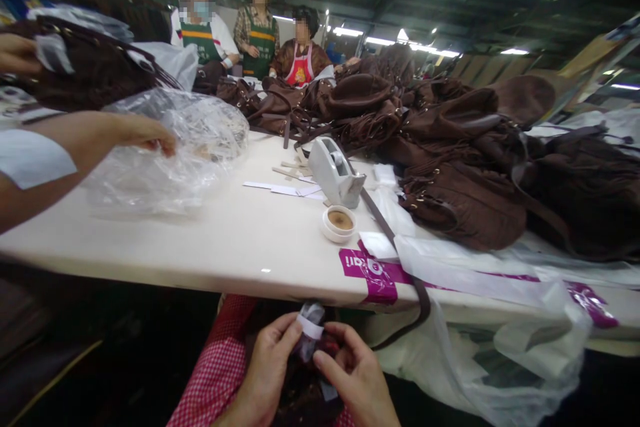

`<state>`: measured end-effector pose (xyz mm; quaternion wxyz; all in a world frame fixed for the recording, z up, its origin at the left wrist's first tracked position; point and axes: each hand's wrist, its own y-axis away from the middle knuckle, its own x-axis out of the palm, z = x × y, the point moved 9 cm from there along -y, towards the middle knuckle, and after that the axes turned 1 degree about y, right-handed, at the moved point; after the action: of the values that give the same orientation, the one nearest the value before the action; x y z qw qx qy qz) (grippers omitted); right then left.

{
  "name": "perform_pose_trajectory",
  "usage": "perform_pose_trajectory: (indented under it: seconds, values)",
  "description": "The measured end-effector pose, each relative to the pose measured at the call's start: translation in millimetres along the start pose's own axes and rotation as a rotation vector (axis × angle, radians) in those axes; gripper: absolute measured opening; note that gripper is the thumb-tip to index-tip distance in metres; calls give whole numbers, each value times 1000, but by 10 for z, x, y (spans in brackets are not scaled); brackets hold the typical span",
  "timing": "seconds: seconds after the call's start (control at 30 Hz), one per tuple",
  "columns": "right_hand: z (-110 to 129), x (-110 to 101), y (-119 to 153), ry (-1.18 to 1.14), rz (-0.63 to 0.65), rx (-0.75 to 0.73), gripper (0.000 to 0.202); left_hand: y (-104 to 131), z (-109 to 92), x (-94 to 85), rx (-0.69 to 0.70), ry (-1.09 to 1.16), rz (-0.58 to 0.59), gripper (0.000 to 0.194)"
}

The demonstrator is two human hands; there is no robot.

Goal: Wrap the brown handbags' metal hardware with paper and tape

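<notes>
In the head view, the task's thing, a dark brown article (pixel 300 403), lies low before the person, just off the near edge of the desk (pixel 225 240), with a white strip (pixel 311 327) crossing the clear plastic wrap (pixel 313 311) at its upper end. Working this strip well seems to call for keeping the plastic gathered flat beneath it, drawing it evenly taut and smoothing it without creasing. The left hand (pixel 273 350) has its grip closed, thumb and forefinger pinching the strip's left end. The right hand (pixel 356 363) is partly curled, thumb and forefinger apart beside the strip's other end; whether it pinches anything, I cannot tell.
</notes>
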<state>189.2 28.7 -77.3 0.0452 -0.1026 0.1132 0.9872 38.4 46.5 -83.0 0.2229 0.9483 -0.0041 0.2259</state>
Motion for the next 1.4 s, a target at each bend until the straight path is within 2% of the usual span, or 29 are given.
perform_pose_trajectory:
  seconds: [0.1, 0.23, 0.3, 0.37, 0.5, 0.63, 0.7, 0.8, 0.97, 1.07, 1.13, 1.2, 1.3, 1.4]
  values:
    - [131, -15, -6, 169, 12, -121, 20, 0, -15, -14, 9, -9, -13, 42]
    - [436, -125, 88, 524, -149, -516, 23, -10, 18, -29, -8, 7, -21, 45]
    - [540, -100, 176, 709, -222, -702, 20, -9, 34, -33, -18, 30, -30, 45]
    - [593, -30, 235, 852, -265, -827, 20, 1, 53, -22, -41, 67, -33, 46]
    - [655, 92, 265, 958, -343, -945, 25, 27, 64, 25, -87, 146, -17, 44]
    - [640, 212, 218, 962, -323, -986, 29, 33, 43, 42, -97, 136, 5, 43]
    - [606, 228, 177, 922, -292, -951, 31, 38, 35, 44, -91, 83, 18, 43]
    - [509, 175, 75, 724, -184, -756, 28, 45, 13, 56, -62, 18, 44, 41]
    - [183, 87, -91, 129, 63, -210, 19, 29, 29, 42, -86, 101, 42, 45]
    - [-89, 157, -126, -188, 216, 145, 31, 27, 52, 73, -125, 88, 81, 45]
    - [-211, 195, -118, -268, 280, 279, 38, 50, 52, 102, -125, 28, 120, 44]
    - [-294, 179, -113, -258, 283, 327, 39, 91, 55, 122, -111, -65, 162, 43]
    - [-322, 188, -149, -231, 291, 320, 35, 119, 26, 147, -29, -246, 237, 45]
    - [-113, 267, -460, -251, 306, 221, 32, -70, -65, 246, 44, -445, 334, 46]
